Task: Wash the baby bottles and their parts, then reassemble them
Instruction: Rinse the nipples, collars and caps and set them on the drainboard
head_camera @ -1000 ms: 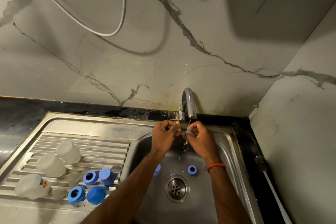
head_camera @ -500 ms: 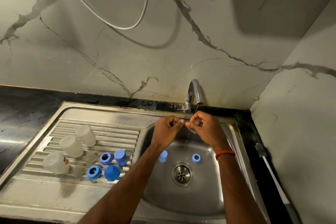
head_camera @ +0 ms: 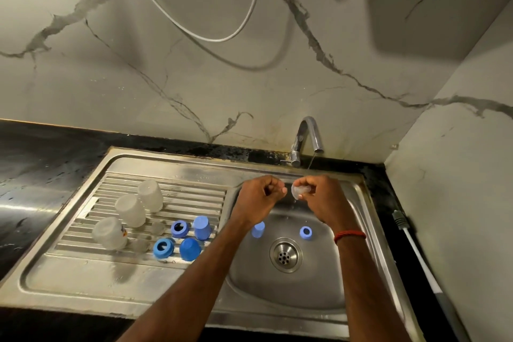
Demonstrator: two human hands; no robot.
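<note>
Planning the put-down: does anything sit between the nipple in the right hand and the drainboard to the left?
Yes. The left hand and its forearm lie directly between the clear nipple, pinched in the right hand, and the drainboard. Blue caps also stand at the board's basin-side edge.

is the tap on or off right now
On: a thin stream of water falls from the tap toward the clear part held in the right hand.

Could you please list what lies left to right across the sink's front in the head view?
From left: lying clear bottle, front blue ring, front blue cap, basin cap, drain, basin ring, white handle.
</note>
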